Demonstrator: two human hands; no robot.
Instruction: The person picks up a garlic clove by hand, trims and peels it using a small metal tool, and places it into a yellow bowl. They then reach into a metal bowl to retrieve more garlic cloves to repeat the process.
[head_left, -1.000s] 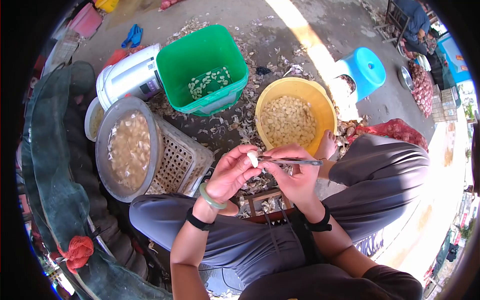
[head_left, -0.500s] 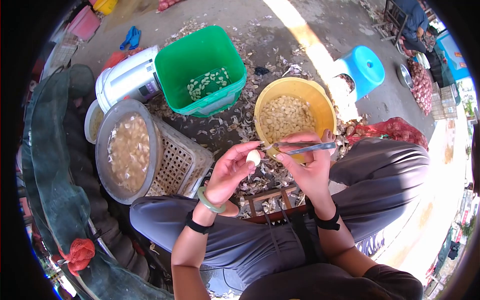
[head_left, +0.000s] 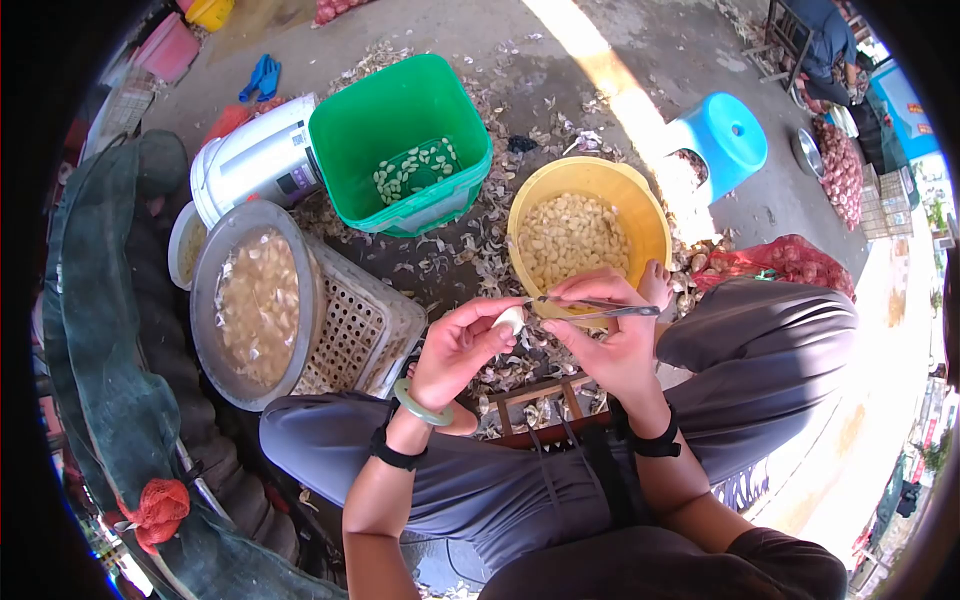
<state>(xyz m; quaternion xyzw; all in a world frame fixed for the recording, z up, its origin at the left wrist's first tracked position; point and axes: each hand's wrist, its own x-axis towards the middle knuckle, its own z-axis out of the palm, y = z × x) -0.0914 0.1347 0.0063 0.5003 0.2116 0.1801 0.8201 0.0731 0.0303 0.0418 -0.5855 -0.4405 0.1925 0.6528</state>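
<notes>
Concrete ground strewn with papery garlic skins spreads out under you, and you sit low with both hands raised between your knees. Your left hand (head_left: 460, 345) pinches one garlic clove (head_left: 510, 320) between thumb and fingertips, just in front of the near rim of the yellow bucket (head_left: 590, 177). Your right hand (head_left: 612, 348) has its fingers pressed together around a thin metal blade (head_left: 636, 311), whose tip sits at the clove. The main risk, as I judge it, is the blade skidding off the smooth clove into your left thumb, since the tip works so close to those fingertips. A slack pinch could also let the clove fall among the skins. By count: one clove in hand, one blade, one yellow bucket and one green bin (head_left: 400, 100) each holding cloves, one metal basin (head_left: 200, 310) of cloves in liquid leaning on one slatted crate (head_left: 360, 330), one white bucket (head_left: 255, 155), one blue stool (head_left: 730, 135), and one red mesh sack (head_left: 800, 262) by your right knee.
</notes>
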